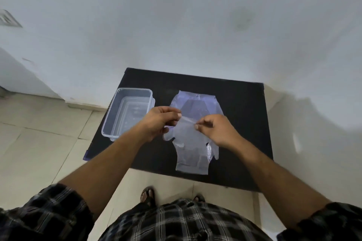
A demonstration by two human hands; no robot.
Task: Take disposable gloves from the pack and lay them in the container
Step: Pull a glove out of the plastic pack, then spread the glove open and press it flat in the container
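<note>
A clear plastic pack of gloves [196, 104] lies flat in the middle of the black table [242, 115]. In front of it a thin transparent disposable glove [188, 139] hangs above the table, stretched between both hands. My left hand [161, 121] pinches its upper left edge. My right hand [214, 129] pinches the upper right edge. The glove's fingers hang toward the near table edge. A clear rectangular container [127, 112] stands at the table's left side, a little left of my left hand. I cannot tell whether anything lies inside it.
The black table stands against a white wall [176, 25]. Pale floor tiles [39, 139] lie to the left and in front. My sandalled feet [147, 195] show below the table's near edge.
</note>
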